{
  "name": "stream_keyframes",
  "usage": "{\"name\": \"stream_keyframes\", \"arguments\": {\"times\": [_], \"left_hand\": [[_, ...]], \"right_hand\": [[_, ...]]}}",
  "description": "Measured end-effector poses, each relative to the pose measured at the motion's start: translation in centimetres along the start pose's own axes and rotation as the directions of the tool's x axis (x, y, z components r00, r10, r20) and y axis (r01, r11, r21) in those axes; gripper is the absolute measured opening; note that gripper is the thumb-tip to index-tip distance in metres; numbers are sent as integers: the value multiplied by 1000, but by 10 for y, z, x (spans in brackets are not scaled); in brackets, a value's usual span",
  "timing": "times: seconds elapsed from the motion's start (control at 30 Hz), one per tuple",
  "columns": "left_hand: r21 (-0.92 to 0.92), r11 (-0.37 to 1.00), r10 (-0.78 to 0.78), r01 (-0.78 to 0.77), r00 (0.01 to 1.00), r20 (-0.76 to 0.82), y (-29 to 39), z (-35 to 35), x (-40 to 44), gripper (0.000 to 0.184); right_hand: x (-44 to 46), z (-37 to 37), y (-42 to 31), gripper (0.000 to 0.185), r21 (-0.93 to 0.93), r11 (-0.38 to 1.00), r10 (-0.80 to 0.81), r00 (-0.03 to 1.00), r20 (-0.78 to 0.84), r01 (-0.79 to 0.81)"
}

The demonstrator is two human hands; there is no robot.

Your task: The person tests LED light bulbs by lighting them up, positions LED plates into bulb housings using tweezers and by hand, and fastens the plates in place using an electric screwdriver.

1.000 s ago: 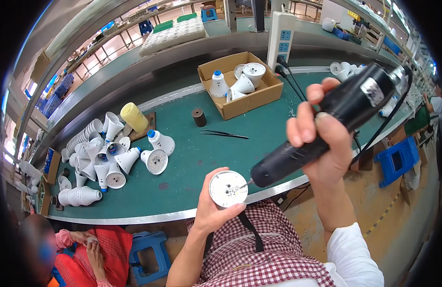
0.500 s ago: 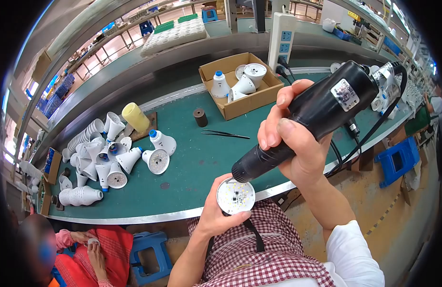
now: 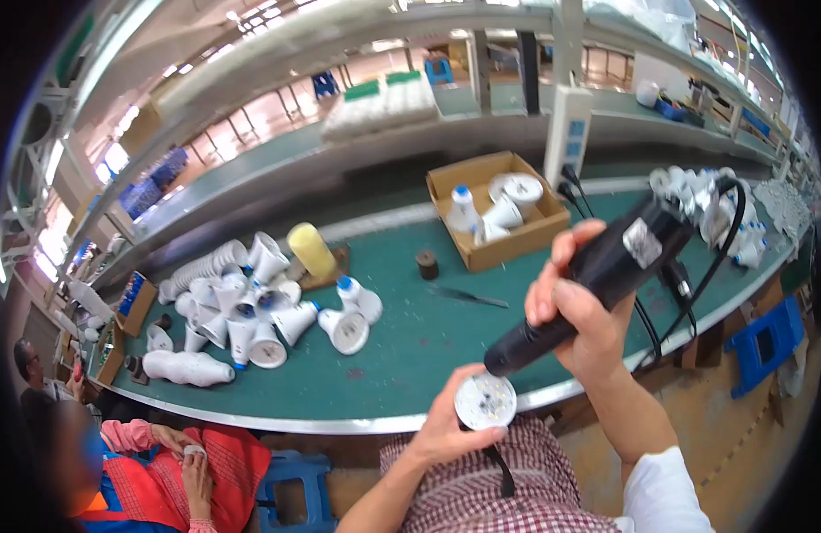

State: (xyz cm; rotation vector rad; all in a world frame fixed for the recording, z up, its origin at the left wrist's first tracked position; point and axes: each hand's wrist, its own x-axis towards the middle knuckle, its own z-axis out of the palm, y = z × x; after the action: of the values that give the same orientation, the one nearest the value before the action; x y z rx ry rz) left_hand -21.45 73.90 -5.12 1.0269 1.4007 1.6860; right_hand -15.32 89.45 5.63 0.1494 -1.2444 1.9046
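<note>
My left hand is closed around a white LED bulb base, its round board with small chips turned up. In my right hand I grip a black corded electric screwdriver, tilted down to the left. Its nose meets or hovers just over the upper edge of the board; the bit is hidden and contact is unclear. On the green bench, black tweezers and a small dark metal cylinder lie beyond my hands.
White bulb housings are heaped on the left by a yellow cylinder. A cardboard box holds several bulb parts. The tool's cord loops at right. A co-worker in red sits at lower left, near a blue stool.
The view has shifted, so the bench and both hands appear lower and further right. My grips are unchanged, and the screwdriver's nose stays at the board's upper edge.
</note>
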Motion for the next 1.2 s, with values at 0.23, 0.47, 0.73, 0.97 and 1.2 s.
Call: {"name": "stream_keyframes", "arguments": {"times": [0.23,0.47,0.73,0.97,1.2], "left_hand": [[32,999,-27,26,999,35,0,2,0,79],[0,998,-63,63,997,39,1,4,3,79],[-7,998,-69,69,996,65,-1,5,1,78],[-76,994,-69,76,994,89,-5,5,2,78],[-171,971,-152,170,982,116,-3,12,0,72]], "right_hand": [[-1,-3,-1,43,-85,995,-40,999,31,43],[1,-2,-2,42,-92,995,-34,998,51,39],[2,-1,-5,42,-132,990,-33,995,96,46],[9,-6,-2,59,-14,1000,20,982,186,-17],[18,-2,-9,66,79,982,159,972,173,-174]]}}
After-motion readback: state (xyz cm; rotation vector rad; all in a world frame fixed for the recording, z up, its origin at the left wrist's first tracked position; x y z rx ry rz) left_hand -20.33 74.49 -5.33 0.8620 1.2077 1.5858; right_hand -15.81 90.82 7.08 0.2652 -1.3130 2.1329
